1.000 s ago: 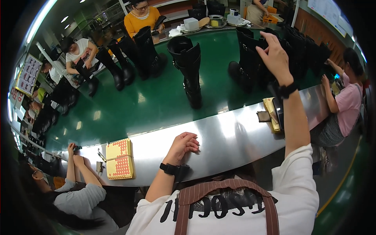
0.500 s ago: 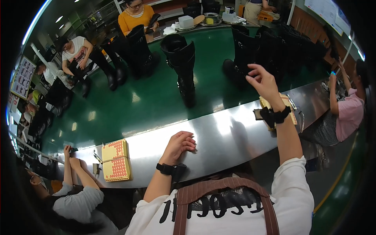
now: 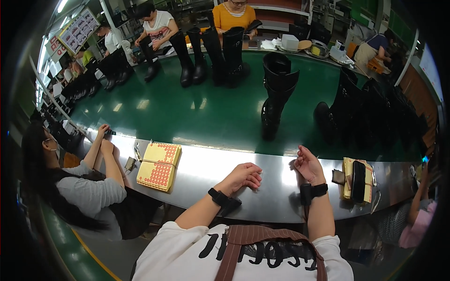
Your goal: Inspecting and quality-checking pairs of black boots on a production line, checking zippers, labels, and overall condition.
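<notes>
Both hands empty, the left hand (image 3: 243,176) loosely curled and the right hand (image 3: 309,164) half open on the steel ledge (image 3: 206,175), a tall black boot (image 3: 275,100) stands nearby on the green belt (image 3: 187,112), likely floppy-shafted, best gripped low.

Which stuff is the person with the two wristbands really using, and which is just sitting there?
Nearest the hands:
- left hand, resting on the metal ledge
- right hand, empty
- tall black boot on the green belt

Just sitting there:
- yellow sticker sheets
- yellow pad with a black case
- far boots
</notes>
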Demonstrator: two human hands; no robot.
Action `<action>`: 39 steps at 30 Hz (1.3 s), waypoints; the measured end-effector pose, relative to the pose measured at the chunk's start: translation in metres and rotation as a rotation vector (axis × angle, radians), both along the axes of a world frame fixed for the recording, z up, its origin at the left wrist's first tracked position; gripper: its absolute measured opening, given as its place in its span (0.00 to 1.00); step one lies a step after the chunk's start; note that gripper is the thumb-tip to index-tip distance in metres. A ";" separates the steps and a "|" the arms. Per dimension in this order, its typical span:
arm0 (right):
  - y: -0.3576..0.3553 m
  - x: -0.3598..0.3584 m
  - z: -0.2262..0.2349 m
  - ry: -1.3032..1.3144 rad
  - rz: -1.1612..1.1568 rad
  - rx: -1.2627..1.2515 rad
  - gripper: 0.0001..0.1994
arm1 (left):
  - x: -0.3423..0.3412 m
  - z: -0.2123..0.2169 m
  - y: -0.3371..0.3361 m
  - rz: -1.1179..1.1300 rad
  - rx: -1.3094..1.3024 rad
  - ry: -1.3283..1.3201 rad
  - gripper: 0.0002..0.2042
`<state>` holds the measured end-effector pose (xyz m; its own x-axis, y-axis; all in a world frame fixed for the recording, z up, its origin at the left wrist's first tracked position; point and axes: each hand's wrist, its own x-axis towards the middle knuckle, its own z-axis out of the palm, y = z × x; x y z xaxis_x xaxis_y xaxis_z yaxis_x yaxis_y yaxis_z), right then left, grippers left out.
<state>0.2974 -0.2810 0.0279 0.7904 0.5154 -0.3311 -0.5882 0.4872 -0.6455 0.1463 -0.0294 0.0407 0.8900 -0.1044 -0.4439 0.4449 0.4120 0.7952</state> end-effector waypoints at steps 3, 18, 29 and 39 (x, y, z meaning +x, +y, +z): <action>-0.005 0.004 -0.012 0.122 0.003 0.135 0.06 | -0.001 0.002 -0.001 -0.010 0.012 0.008 0.10; -0.005 0.003 -0.024 0.058 -0.006 0.169 0.08 | 0.006 0.003 0.003 -0.057 0.051 0.013 0.12; -0.004 -0.002 -0.016 -0.032 0.029 0.165 0.08 | 0.009 0.006 -0.001 0.001 0.006 0.060 0.12; -0.003 -0.004 -0.014 -0.041 0.054 0.130 0.08 | 0.009 0.005 -0.001 0.016 0.033 0.078 0.14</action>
